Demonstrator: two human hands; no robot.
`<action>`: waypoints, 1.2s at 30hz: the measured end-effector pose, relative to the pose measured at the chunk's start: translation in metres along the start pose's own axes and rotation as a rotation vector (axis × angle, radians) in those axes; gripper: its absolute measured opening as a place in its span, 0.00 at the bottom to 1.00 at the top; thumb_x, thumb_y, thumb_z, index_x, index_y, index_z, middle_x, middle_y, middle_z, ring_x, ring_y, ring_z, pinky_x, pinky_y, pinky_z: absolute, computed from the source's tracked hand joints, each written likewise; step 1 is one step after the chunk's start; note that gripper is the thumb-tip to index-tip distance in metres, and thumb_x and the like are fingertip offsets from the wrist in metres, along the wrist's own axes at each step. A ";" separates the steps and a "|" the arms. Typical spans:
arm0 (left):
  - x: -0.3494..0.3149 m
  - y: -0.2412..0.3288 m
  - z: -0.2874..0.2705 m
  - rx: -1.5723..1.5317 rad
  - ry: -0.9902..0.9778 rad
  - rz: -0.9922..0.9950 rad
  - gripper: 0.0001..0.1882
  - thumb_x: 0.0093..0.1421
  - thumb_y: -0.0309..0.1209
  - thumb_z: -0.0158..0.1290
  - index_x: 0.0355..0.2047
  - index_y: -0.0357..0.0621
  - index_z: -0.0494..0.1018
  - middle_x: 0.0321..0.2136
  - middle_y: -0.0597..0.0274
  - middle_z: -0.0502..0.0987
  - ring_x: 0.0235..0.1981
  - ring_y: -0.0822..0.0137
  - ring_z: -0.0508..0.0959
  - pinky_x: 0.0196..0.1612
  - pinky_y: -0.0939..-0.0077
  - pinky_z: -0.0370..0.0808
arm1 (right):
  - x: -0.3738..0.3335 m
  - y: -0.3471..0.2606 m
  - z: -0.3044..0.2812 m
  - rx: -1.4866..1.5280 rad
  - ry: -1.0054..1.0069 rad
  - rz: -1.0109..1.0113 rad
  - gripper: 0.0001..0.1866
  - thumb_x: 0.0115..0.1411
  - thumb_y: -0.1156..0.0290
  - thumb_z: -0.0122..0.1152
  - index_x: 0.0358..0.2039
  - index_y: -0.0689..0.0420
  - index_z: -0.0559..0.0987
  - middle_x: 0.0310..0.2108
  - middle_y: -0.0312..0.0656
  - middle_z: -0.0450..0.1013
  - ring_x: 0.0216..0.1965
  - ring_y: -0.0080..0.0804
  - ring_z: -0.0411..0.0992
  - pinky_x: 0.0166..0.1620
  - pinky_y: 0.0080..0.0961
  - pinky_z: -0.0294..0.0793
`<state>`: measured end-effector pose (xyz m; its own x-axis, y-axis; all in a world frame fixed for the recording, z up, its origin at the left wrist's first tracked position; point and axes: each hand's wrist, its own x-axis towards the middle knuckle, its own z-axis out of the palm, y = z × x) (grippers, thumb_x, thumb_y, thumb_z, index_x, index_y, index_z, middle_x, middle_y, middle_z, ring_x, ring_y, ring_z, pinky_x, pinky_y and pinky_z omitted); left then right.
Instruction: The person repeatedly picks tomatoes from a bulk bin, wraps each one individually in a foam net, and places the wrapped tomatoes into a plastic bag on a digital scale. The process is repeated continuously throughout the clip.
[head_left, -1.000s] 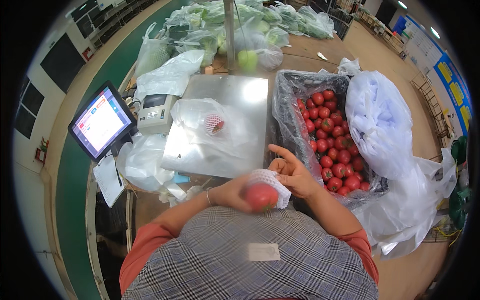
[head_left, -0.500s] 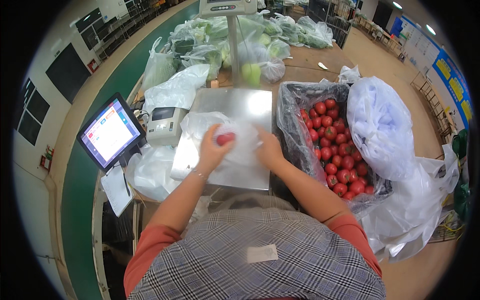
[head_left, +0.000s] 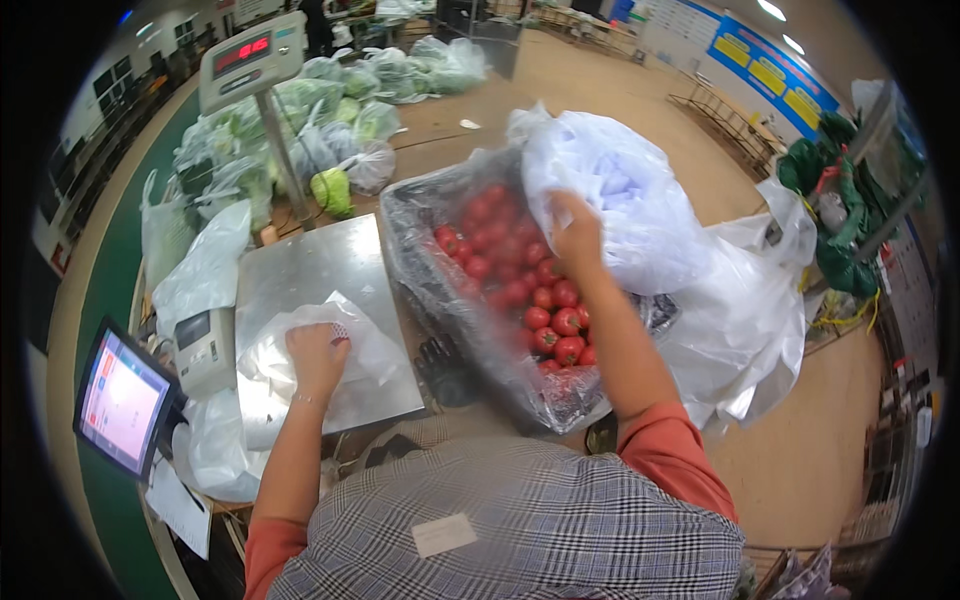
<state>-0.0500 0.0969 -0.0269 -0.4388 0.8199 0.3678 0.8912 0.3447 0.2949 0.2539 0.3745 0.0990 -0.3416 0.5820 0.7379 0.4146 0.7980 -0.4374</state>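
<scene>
Tomatoes [head_left: 565, 322] lie in a crate [head_left: 418, 248] lined with clear plastic, positioned in front of the person and to the right of the weighing scale. Part of the liner overlaps the fruit on the near left side, and the tomatoes there appear hazy.

A single item in a foam net [head_left: 339, 331], showing red below the net, is at the fingertips of the left hand [head_left: 315, 358], on the metal scale platform [head_left: 308, 262]. A thin translucent bag [head_left: 368, 345] spreads around it. The left hand has its fingers curled downward; whether they grip the item, the bag or both cannot be told.

The right hand [head_left: 577, 235] reaches over the crate to the near left side of a large white bag [head_left: 625, 185]. Its fingers are partly bent and lie against the bag; whether they have hold of anything cannot be told. The large bag rests at the right side of the crate, beside a white plastic sheet [head_left: 755, 310].

A pole at the far edge of the platform carries the display unit [head_left: 252, 62], with red digits lit. A small printer [head_left: 204, 350] adjoins the platform on the left; a monitor [head_left: 122, 395] stands beyond it, lit.
</scene>
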 end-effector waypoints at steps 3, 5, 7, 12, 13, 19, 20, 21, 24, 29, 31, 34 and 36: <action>0.002 0.033 -0.014 -0.311 0.329 0.184 0.12 0.49 0.25 0.57 0.36 0.40 0.75 0.36 0.53 0.77 0.43 0.50 0.74 0.52 0.57 0.65 | 0.026 0.127 -0.050 -0.364 0.017 0.141 0.15 0.55 0.76 0.58 0.44 0.59 0.79 0.44 0.50 0.76 0.46 0.49 0.74 0.51 0.37 0.72; -0.001 0.064 -0.031 -0.468 0.429 0.271 0.09 0.50 0.21 0.56 0.35 0.39 0.75 0.34 0.54 0.77 0.41 0.51 0.75 0.49 0.60 0.68 | 0.017 0.167 -0.063 -0.531 -0.274 0.224 0.18 0.54 0.73 0.59 0.47 0.56 0.78 0.46 0.50 0.75 0.48 0.49 0.72 0.51 0.38 0.71; -0.008 0.090 -0.045 -0.614 0.415 0.310 0.08 0.52 0.19 0.54 0.33 0.38 0.75 0.32 0.54 0.77 0.39 0.52 0.76 0.46 0.62 0.71 | 0.002 0.171 -0.062 -0.674 -0.585 0.353 0.19 0.54 0.71 0.60 0.48 0.53 0.77 0.45 0.51 0.74 0.48 0.49 0.72 0.51 0.38 0.71; -0.015 0.126 -0.060 -0.747 0.277 0.457 0.07 0.52 0.15 0.54 0.31 0.37 0.74 0.27 0.57 0.77 0.29 0.59 0.77 0.37 0.69 0.72 | -0.018 0.150 -0.051 -0.712 -0.457 0.264 0.12 0.54 0.72 0.55 0.40 0.52 0.80 0.39 0.46 0.76 0.42 0.46 0.74 0.44 0.42 0.74; -0.017 0.129 -0.063 -0.774 0.235 0.440 0.07 0.51 0.16 0.55 0.31 0.37 0.75 0.27 0.56 0.77 0.29 0.58 0.77 0.35 0.69 0.72 | -0.017 0.149 -0.051 -0.709 -0.359 0.270 0.11 0.55 0.72 0.54 0.38 0.51 0.80 0.38 0.45 0.76 0.41 0.46 0.75 0.43 0.42 0.74; -0.024 0.147 -0.070 -1.102 -0.126 0.094 0.06 0.56 0.20 0.55 0.35 0.36 0.76 0.27 0.57 0.79 0.28 0.68 0.79 0.32 0.75 0.74 | -0.015 0.009 -0.064 0.034 0.211 -0.039 0.14 0.51 0.79 0.66 0.39 0.57 0.78 0.34 0.43 0.75 0.32 0.38 0.74 0.35 0.31 0.74; -0.022 0.153 -0.068 -1.263 -0.294 -0.022 0.07 0.58 0.24 0.54 0.38 0.36 0.75 0.29 0.60 0.79 0.30 0.74 0.78 0.33 0.79 0.74 | -0.033 -0.023 -0.056 0.141 0.100 -0.064 0.13 0.50 0.78 0.66 0.38 0.58 0.77 0.34 0.43 0.74 0.31 0.35 0.74 0.34 0.28 0.74; -0.021 0.161 -0.065 -1.324 -0.355 -0.064 0.08 0.59 0.24 0.54 0.38 0.34 0.75 0.28 0.62 0.78 0.29 0.75 0.77 0.32 0.80 0.74 | -0.054 -0.052 -0.048 0.250 -0.011 -0.084 0.13 0.50 0.78 0.67 0.38 0.59 0.77 0.34 0.42 0.74 0.30 0.32 0.74 0.33 0.25 0.73; -0.019 0.177 -0.060 -1.333 -0.428 -0.112 0.09 0.60 0.27 0.55 0.39 0.34 0.74 0.27 0.63 0.77 0.27 0.76 0.76 0.31 0.82 0.73 | -0.103 -0.105 -0.026 0.470 -0.274 -0.046 0.15 0.49 0.79 0.66 0.39 0.58 0.76 0.35 0.40 0.73 0.26 0.26 0.72 0.30 0.22 0.72; -0.024 0.157 -0.045 -1.001 -0.383 -0.015 0.10 0.60 0.33 0.54 0.39 0.41 0.77 0.28 0.57 0.78 0.26 0.69 0.76 0.32 0.75 0.72 | -0.114 -0.116 -0.014 0.701 -0.726 0.406 0.20 0.47 0.76 0.68 0.43 0.56 0.76 0.35 0.39 0.73 0.27 0.27 0.72 0.31 0.22 0.71; -0.026 0.153 -0.047 -0.962 -0.415 0.102 0.07 0.60 0.31 0.55 0.32 0.40 0.74 0.22 0.63 0.75 0.22 0.75 0.72 0.27 0.78 0.69 | -0.109 -0.106 -0.015 0.582 -0.754 0.188 0.21 0.47 0.73 0.69 0.44 0.57 0.76 0.35 0.38 0.74 0.34 0.28 0.73 0.38 0.24 0.72; -0.023 0.150 -0.052 -0.943 -0.468 0.293 0.08 0.59 0.29 0.55 0.26 0.39 0.71 0.16 0.69 0.72 0.19 0.81 0.69 0.22 0.80 0.66 | -0.111 -0.090 -0.014 0.740 -0.836 0.245 0.17 0.48 0.72 0.67 0.40 0.60 0.77 0.33 0.39 0.75 0.37 0.31 0.74 0.41 0.26 0.73; -0.017 0.150 -0.058 -0.973 -0.500 0.432 0.08 0.59 0.29 0.55 0.26 0.40 0.70 0.17 0.69 0.72 0.19 0.80 0.69 0.23 0.81 0.66 | -0.122 -0.070 -0.004 1.077 -0.854 0.551 0.14 0.50 0.71 0.66 0.37 0.61 0.78 0.31 0.40 0.76 0.35 0.34 0.75 0.41 0.28 0.73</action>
<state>0.0844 0.1079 0.0626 0.1653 0.9460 0.2787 0.3967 -0.3225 0.8594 0.2699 0.2466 0.0419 -0.8919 0.4522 0.0048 -0.0263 -0.0412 -0.9988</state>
